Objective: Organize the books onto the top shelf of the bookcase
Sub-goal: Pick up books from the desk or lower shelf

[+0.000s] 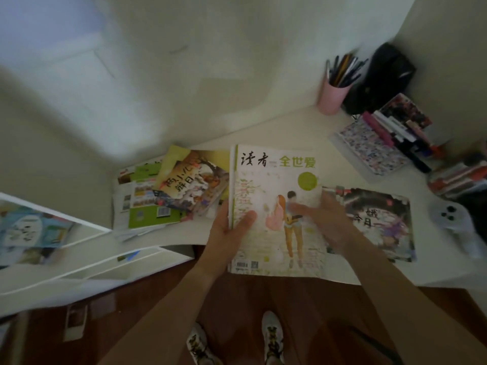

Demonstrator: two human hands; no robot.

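Observation:
A white magazine with green lettering [274, 180] hangs over the front edge of the white desk [290, 127]. My left hand [232, 227] grips its left spine edge, thumb on the cover and fingers underneath. My right hand [324, 219] lies blurred over the magazine's right side, fingers spread. A dark-covered magazine [379, 219] lies flat on the desk to the right. A loose pile of books [168, 191] sits at the desk's left end. The white bookcase [79, 262] stands at the lower left, with a blue book [34, 227] on a shelf.
A pink cup of pens [333, 93] and a black bag [387, 75] stand at the back right. A patterned box of pens [376, 146], more books [458, 177] and a white gadget [456, 219] crowd the right side. Wooden floor and my shoes [271, 335] lie below.

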